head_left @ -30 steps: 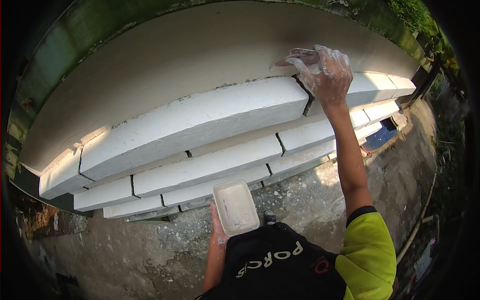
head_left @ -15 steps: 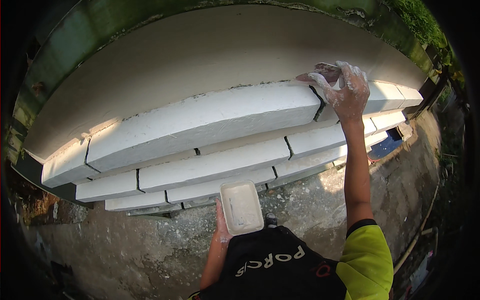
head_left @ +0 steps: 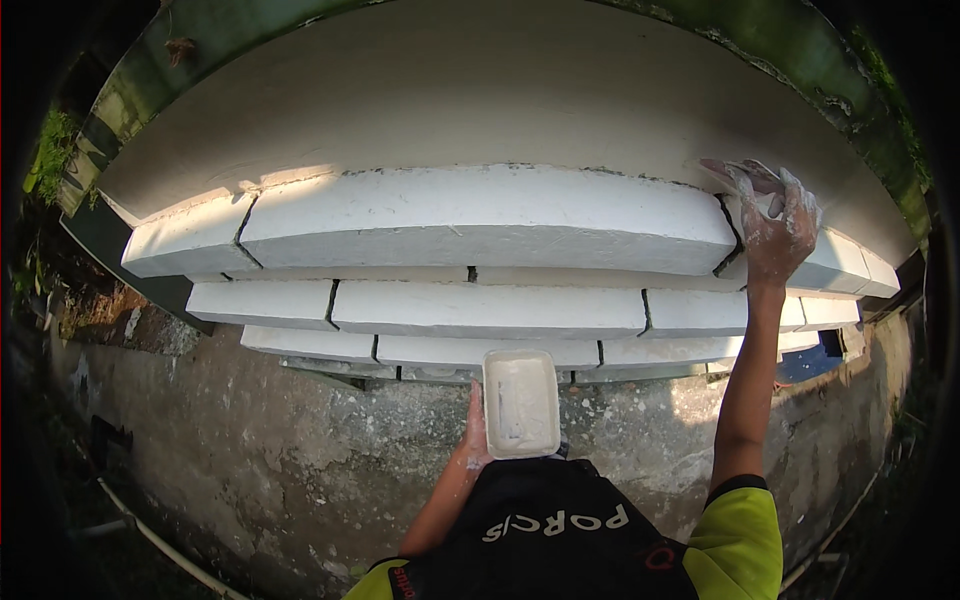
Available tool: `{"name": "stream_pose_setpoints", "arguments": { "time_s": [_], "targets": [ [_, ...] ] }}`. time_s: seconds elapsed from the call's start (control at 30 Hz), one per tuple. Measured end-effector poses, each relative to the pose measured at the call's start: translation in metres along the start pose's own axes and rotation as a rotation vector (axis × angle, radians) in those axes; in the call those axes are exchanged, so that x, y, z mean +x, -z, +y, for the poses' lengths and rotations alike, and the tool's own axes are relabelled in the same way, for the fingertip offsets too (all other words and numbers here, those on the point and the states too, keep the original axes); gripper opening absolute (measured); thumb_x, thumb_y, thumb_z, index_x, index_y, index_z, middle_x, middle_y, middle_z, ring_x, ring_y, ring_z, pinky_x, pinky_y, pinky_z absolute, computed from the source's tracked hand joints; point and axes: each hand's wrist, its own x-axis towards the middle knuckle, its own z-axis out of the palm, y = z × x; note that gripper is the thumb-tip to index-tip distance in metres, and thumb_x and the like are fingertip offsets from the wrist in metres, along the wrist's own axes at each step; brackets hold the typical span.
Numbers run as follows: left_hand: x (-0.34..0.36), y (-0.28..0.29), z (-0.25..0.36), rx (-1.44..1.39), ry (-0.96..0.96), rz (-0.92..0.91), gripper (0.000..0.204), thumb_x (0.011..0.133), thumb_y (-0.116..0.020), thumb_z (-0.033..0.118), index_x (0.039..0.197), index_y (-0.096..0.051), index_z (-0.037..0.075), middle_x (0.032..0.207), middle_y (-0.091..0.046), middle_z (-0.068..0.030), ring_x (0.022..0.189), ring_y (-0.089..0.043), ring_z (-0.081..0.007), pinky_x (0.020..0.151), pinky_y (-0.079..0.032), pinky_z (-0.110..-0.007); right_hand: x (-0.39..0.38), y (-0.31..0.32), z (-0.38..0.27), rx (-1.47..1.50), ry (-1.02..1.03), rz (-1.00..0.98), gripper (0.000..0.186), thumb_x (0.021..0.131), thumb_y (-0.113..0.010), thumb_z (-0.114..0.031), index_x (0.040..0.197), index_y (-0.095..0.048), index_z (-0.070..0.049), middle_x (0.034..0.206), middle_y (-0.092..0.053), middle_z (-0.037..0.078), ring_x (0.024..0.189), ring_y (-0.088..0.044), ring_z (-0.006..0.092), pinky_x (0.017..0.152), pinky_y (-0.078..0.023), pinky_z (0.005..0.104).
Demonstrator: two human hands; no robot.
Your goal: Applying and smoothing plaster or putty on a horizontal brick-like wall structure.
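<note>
Pinching thin reddish-brown flat spreader (head_left: pixel 757 182) in white-smeared right hand (head_left: pixel 782 228) at two o'clock, by smooth beige wall (head_left: pixel 440 105) — likely smoothing pale paste (head_left: pixel 530 395). Clasping cream rectangular plastic-looking tray (head_left: pixel 522 354) in left hand (head_left: pixel 474 434) near five — calling next for even pressure.

Black shirt (head_left: pixel 580 500), pale lettering (head_left: pixel 557 521), red markings (head_left: pixel 660 558), bright yellow-green short sleeves (head_left: pixel 742 540), black cuff (head_left: pixel 737 487), right grip (head_left: pixel 782 230) smeared white

soft shade, sunlit patch on ground (head_left: pixel 620 435), fisheye curvature, black corners
</note>
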Motion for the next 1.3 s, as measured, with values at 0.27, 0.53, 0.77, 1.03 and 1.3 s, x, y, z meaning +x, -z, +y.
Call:
{"name": "stream_pose_setpoints", "arguments": {
  "time_s": [0.27, 0.53, 0.77, 1.03, 1.3],
  "targets": [
    [-0.009, -0.006, 0.005, 0.012, -0.022, 0.044, 0.089, 0.081, -0.021, 0.077, 0.143, -0.026, 0.013, 0.14, -0.037, -0.0148, 0.124, -0.042, -0.0345, 0.1, -0.036, -0.054, 0.002, -0.003, -0.004, -0.023, 0.116, 0.037, 0.038, 0.066, -0.078, -0.024, 0.094, -0.064, -0.004, 0.082, -0.065, 0.012, 0.075, -0.061, 0.0296, 0.071, -0.047, 0.0392],
    [-0.008, 0.002, 0.008, -0.09, -0.02, -0.033, 0.087, 0.082, -0.022, 0.075, 0.143, -0.024, 0.013, 0.139, -0.038, -0.0159, 0.122, -0.045, -0.0349, 0.098, -0.04, -0.055, 0.001, -0.01, -0.002, -0.021, 0.195, 0.079, 0.042, 0.064, -0.08, -0.027, 0.096, -0.064, -0.004, 0.084, -0.065, 0.011, 0.076, -0.061, 0.0273, 0.071, -0.049, 0.0379],
    [-0.013, -0.004, 0.012, 0.005, -0.04, -0.006, 0.091, 0.078, -0.021, 0.079, 0.143, -0.026, 0.014, 0.14, -0.038, -0.0142, 0.124, -0.043, -0.0347, 0.099, -0.038, -0.056, -0.001, 0.002, -0.008, 0.097, 0.095, -0.005, 0.039, 0.066, -0.079, -0.02, 0.098, -0.064, -0.004, 0.085, -0.065, 0.011, 0.075, -0.062, 0.027, 0.073, -0.049, 0.0372],
    [-0.013, 0.009, 0.013, -0.055, -0.047, 0.021, 0.091, 0.079, -0.023, 0.078, 0.142, -0.027, 0.011, 0.139, -0.038, -0.0165, 0.123, -0.043, -0.0361, 0.098, -0.038, -0.056, -0.01, 0.03, -0.02, 0.097, -0.048, 0.214, 0.035, 0.065, -0.081, -0.009, 0.095, -0.064, -0.004, 0.069, -0.055, 0.003, 0.058, -0.047, 0.0114, 0.057, -0.043, 0.0276],
    [0.003, 0.013, 0.024, -0.011, -0.037, 0.095, 0.083, 0.084, -0.028, 0.071, 0.138, -0.034, 0.008, 0.133, -0.045, -0.0156, 0.12, -0.047, -0.0315, 0.099, -0.04, -0.048, -0.124, 0.098, -0.096, 0.938, -0.032, -0.402, 0.047, 0.064, -0.08, -0.027, 0.1, -0.063, -0.001, 0.09, -0.066, 0.012, 0.081, -0.064, 0.0278, 0.074, -0.051, 0.0361]
  ]
}}
